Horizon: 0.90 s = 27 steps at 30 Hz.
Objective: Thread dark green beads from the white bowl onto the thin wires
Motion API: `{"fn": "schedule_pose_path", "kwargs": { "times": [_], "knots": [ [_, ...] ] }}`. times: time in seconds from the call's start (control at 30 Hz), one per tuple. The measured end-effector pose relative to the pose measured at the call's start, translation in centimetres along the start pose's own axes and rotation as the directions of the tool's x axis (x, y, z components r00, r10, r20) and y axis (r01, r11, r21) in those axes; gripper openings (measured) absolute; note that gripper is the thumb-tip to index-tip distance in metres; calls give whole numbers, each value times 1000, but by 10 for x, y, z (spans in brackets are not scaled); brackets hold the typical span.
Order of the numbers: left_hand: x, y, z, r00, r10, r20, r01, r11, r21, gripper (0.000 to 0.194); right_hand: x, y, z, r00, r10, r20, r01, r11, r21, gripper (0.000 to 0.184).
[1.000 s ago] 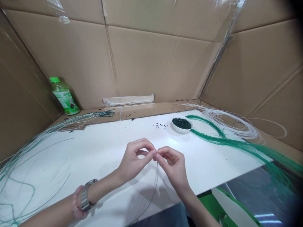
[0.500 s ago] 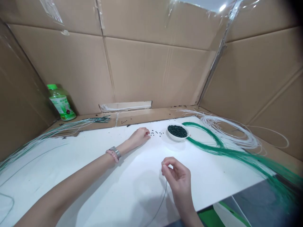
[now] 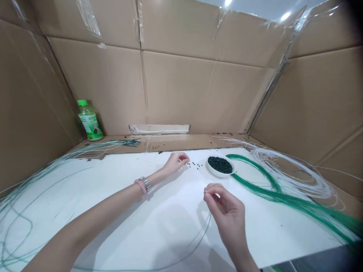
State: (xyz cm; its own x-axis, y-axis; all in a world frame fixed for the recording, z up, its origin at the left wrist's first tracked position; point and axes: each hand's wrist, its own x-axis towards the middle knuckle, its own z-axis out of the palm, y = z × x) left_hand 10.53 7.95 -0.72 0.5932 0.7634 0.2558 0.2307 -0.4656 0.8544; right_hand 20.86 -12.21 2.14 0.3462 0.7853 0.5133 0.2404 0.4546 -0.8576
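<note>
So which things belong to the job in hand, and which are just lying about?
Apparently in use:
thin strand, in the right hand
loose dark beads, by the left hand
bead-filled white bowl

Seemingly lying about:
green-capped bottle
coiled white strands
green strand bundle, perhaps supplies

White surface (image 3: 127, 241): loose dark beads (image 3: 197, 165) just R of L hand (image 3: 176, 162); filled white bowl (image 3: 222, 175) beyond R hand (image 3: 228, 211); green strands (image 3: 279, 197) R of R hand; thin pale strands (image 3: 31, 180) well L of both.
</note>
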Motion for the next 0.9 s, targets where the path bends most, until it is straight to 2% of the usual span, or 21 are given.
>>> {"fn": "schedule_pose_path", "kwargs": {
  "times": [0.13,0.23,0.27,0.33,0.43,0.6,0.77,0.9],
  "knots": [
    [-35,59,-33,986,55,-156,-97,955,-279,25,35,-32,9,987,-121,104,123,992,-19,10],
    [-72,101,-60,968,94,-231,-182,899,-399,24,56,-61,27,936,-284,207,299,953,-48,12],
    [-83,112,-67,964,103,-246,-206,872,-444,21,62,-70,34,922,-317,223,334,942,-42,12],
    [-102,126,-79,964,107,-242,-236,763,-602,12,70,-86,49,897,-365,248,383,923,-27,11],
    [-118,132,-90,957,123,-263,-276,669,-691,6,76,-101,68,869,-425,254,445,895,-25,9],
    [-124,129,-100,957,109,-269,-277,614,-739,7,77,-106,85,835,-468,291,501,864,-50,11],
    [-120,127,-103,967,109,-229,-248,584,-773,9,76,-102,88,825,-451,340,493,869,-43,12],
    [-119,124,-103,973,106,-204,-226,590,-775,8,79,-100,78,832,-424,357,481,872,-85,12]
  ]
}}
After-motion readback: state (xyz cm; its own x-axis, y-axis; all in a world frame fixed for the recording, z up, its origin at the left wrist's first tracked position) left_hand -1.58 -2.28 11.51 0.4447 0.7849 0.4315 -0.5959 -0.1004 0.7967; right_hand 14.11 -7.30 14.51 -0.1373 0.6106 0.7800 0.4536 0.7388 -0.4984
